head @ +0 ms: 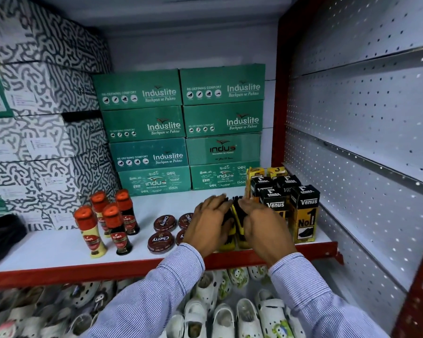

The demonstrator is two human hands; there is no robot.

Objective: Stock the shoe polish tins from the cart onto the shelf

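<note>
On the shelf (47, 252), white with a red front lip, both hands work side by side at the right of centre. The left hand (209, 222) and right hand (261, 225) each close around yellow-backed brushes (237, 225) with black bristles; the fingers curl over the brush tops, and the two hands nearly touch. How many brushes each hand grips cannot be told.

The tins (161, 241), dark red rounds marked Cherry, lie flat on the shelf just left of the left hand. Two show in full, one in front of the other; two more are partly hidden behind the left hand and wrist.

Left of the tins stand four bottles (115, 228) with orange caps, upright, grouped close together.

Right of the hands stand black-and-yellow Venus cartons (304, 215), upright, packed in rows against the perforated side panel (364, 142).

Behind everything, green boxes (181, 132) are stacked four high in two columns against the back wall. Patterned black-and-white boxes (39, 93) fill the left side.

Below the shelf, white clogs (230, 313) lie in a heap. Both sleeves (156, 293) are striped blue and white
</note>
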